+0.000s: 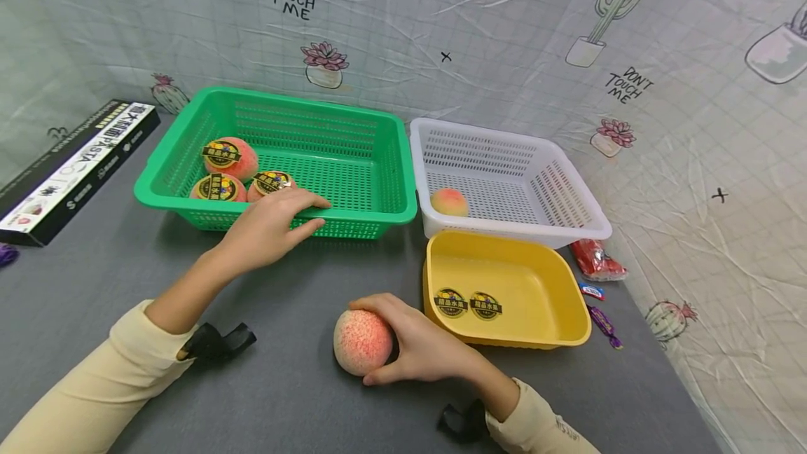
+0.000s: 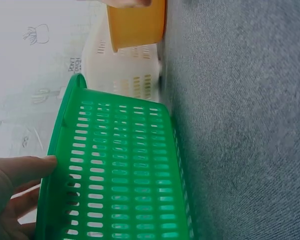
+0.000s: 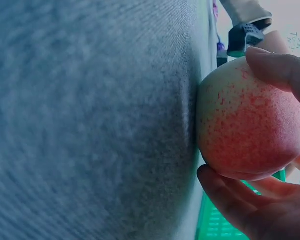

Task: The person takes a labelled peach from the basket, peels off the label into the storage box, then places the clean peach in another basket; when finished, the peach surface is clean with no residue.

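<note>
My right hand (image 1: 416, 342) grips a pink-and-cream peach (image 1: 361, 343) at the front middle of the table. In the right wrist view, thumb and fingers stand on opposite sides of the peach (image 3: 249, 120), which sits against the grey surface. At the front rim of the green basket (image 1: 378, 218), my left hand (image 1: 267, 226) holds on, fingers over the inside and thumb outside. The left wrist view shows that thumb on the rim of the basket (image 2: 120, 165). Several peaches (image 1: 239, 160) with black-and-gold labels lie in the basket's left part; my left hand partly covers one.
Right of the green basket stands a white basket (image 1: 567, 191) with one peach (image 1: 450, 202) in it. Before it is a yellow bin (image 1: 523, 286) holding two round labels (image 1: 485, 305). A black-and-white pasta box (image 1: 78, 170) lies at left; a red packet (image 1: 595, 260) and purple wrapper (image 1: 604, 326) at right.
</note>
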{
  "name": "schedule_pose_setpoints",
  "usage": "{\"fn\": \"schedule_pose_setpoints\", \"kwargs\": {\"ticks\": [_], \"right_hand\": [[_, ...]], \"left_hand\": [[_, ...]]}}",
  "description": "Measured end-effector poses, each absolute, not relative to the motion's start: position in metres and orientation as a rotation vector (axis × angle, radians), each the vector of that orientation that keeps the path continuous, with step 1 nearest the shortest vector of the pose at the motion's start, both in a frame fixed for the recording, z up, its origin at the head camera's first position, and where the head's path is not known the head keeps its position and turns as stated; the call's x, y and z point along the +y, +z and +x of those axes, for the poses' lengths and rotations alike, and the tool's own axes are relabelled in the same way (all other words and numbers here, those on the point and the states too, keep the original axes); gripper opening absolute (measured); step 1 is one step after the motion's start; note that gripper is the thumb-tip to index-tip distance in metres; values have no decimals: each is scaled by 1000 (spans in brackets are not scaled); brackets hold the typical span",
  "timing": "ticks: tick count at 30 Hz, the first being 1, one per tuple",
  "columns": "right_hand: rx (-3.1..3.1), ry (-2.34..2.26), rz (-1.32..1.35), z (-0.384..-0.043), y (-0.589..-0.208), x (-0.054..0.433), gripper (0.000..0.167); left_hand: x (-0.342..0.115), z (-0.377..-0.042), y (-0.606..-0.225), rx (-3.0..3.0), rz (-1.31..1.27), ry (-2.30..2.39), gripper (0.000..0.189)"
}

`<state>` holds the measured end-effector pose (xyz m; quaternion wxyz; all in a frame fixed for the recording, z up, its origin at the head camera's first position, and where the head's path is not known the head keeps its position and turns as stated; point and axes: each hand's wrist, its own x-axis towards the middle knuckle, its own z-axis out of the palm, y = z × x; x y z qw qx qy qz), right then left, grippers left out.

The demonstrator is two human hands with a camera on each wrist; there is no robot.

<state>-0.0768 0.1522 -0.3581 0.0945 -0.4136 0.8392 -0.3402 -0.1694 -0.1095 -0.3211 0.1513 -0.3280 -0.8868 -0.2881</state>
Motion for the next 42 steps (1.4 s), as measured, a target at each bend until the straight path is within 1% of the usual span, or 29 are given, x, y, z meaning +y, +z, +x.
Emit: {"fn": "schedule_pose_setpoints", "kwargs": {"ticks": [6,10,13,17,21,26,31,35,42], "right_hand": [[2467,-1051,-1250,-70,-342,154,78],[2493,-1102,-1278,-67,-316,166,79],[2532,-1168,-1207,-73,-292,181,80],[2636,-1249,-1000,-96,-267,207,83],[2760,-1292,-728,-136,-256,238,85],[2869,-1277,-446,-185,-260,280,86],[2845,-1213,-278,-218,-274,309,83],[2781,-1120,-233,-234,-286,320,80],[2699,-852,-331,-247,-298,319,68]], "left_hand": [[-110,-168,-321,-2548,-922,-838,24],[-110,-169,-321,-2563,-919,-839,23],[-110,-170,-321,-2575,-920,-845,23],[-111,-170,-319,-2580,-923,-859,22],[-111,-170,-319,-2586,-925,-869,23],[-112,-170,-320,-2585,-923,-871,23],[-113,-173,-323,-2547,-965,-842,23],[-114,-177,-326,-2501,-996,-820,22],[-116,-181,-332,-2421,-998,-775,21]]}}
